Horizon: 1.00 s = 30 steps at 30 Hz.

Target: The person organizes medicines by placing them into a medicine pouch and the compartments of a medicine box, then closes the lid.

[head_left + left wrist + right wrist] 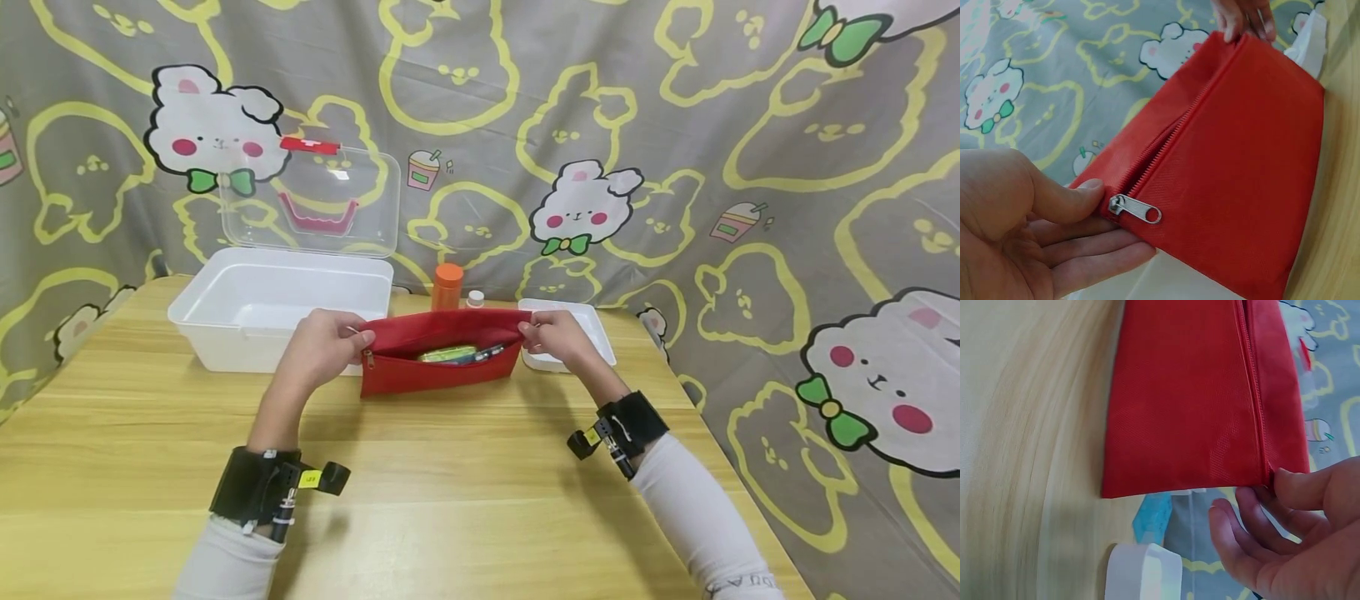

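1. Head: looks forward and down from above the near side of the table (450, 517). Farthest back, widest of the 3. Takes in both hands, both wrist straps (251, 483) and the curtain (465, 50) behind.
2. Left wrist: close up, sits just behind the left hand (321, 346), faces along the red pouch (442, 379) to the right hand (558, 335). Rolled: table runs up the right edge.
3. Right wrist: also close, aimed at the pouch's right end. Rolled opposite: table on left, curtain on right.
4. Overlap, all 3: pouch front, right hand, table, curtain.
5. Head + left wrist only: left hand, zip pull (1141, 210).
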Available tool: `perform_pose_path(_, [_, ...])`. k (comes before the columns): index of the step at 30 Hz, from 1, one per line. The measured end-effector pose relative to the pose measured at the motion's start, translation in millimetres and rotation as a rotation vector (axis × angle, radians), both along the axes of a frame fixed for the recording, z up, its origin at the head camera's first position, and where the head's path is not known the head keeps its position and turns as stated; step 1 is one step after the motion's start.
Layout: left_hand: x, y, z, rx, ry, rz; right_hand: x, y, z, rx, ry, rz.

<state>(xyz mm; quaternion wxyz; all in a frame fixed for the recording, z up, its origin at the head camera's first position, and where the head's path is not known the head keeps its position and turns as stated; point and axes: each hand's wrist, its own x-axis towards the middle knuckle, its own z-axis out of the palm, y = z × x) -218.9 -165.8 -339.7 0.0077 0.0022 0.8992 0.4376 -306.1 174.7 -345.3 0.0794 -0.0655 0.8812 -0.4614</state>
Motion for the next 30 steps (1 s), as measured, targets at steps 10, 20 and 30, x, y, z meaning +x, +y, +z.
perform_pose_path(10, [-4.4,4.4,-7.3,0.019,0.079,0.048,15.6,18.6,-4.9,-0.099,-0.002,0.031])
perform_pose_path(20, [-5.2,5.7,-9.2,0.021,0.113,0.058,28.2,22.0,-12.6,-0.208,0.021,-0.017])
perform_pose_path(30, [-7.6,10.0,-11.8,0.055,0.120,0.040,29.9,24.9,-14.1,-0.077,0.124,-0.071])
